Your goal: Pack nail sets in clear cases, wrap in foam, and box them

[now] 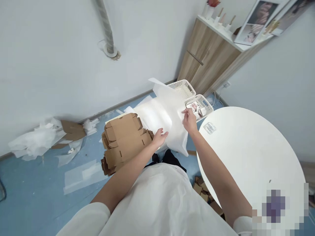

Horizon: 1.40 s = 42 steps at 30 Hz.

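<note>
White packing-foam sheets (157,113) lie in front of me, the top one curled up at its far corner. My left hand (160,137) is over the near part of the sheets, fingers apart and holding nothing. My right hand (189,122) is closed at the right side of the top foam sheet, thumb and forefinger pinching its edge. Left of the foam is a stack of flat brown cardboard boxes (128,139), close to my left hand. A white plastic basket (208,106) with small printed and white items stands just beyond my right hand.
Another white basket (188,86) stands by the wooden cabinet (209,55). At right is a round white table (246,147) with a clear sticker-like piece (209,128). Crumpled foam (36,141) and cardboard lie on the blue floor (27,193) at left. Small brown boxes (200,188) sit under the table.
</note>
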{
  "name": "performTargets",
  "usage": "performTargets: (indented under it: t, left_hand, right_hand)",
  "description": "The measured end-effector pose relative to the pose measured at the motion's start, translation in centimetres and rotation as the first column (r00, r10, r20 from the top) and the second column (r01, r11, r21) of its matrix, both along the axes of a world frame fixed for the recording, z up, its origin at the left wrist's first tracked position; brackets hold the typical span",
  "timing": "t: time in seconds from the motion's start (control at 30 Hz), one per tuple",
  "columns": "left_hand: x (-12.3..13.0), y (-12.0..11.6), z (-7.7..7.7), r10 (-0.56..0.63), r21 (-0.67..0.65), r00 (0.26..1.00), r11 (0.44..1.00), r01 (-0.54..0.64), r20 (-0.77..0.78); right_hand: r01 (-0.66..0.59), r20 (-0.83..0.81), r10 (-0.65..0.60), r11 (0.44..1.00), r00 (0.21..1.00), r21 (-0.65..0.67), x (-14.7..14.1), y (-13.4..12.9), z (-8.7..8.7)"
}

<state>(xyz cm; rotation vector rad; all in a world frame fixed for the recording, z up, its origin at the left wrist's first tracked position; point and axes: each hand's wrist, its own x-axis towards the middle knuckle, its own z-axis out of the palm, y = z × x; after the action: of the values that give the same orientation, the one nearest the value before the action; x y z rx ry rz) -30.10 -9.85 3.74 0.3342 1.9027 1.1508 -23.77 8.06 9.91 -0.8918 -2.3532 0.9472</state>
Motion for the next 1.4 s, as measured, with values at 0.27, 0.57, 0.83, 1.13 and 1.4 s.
performTargets:
  t: [0.27,0.57,0.83,1.13,1.4]
  left_hand:
    - [4.9,5.7,0.9,-0.183,0.168,0.981,0.971,0.171,0.063]
    - [15.8,15.0,2.9,-0.357,0.219,0.933,0.908,0.357,-0.041]
    - [23.3,15.9,1.4,-0.684,0.226,0.598,0.716,0.661,0.418]
    - [28.5,16.9,-2.3,-0.619,-0.082,0.778,0.775,0.627,0.104]
    - [30.0,17.2,-4.0,-0.748,-0.251,0.649,0.66,0.708,-0.136]
  right_hand:
    - [0.307,-0.127,-0.356,0.903,0.926,-0.3,12.6,1.9,2.1]
    - [0.513,-0.14,-0.649,0.699,0.748,-0.497,31.5,3.2,1.8]
    - [0.663,-0.064,-0.865,0.427,0.498,-0.614,42.5,7.1,-2.5]
    - [0.82,0.263,-0.781,0.502,0.566,-0.274,47.3,8.2,-8.2]
    - [0.335,0.561,-0.275,0.942,0.781,-0.004,44.1,2.0,-11.0]
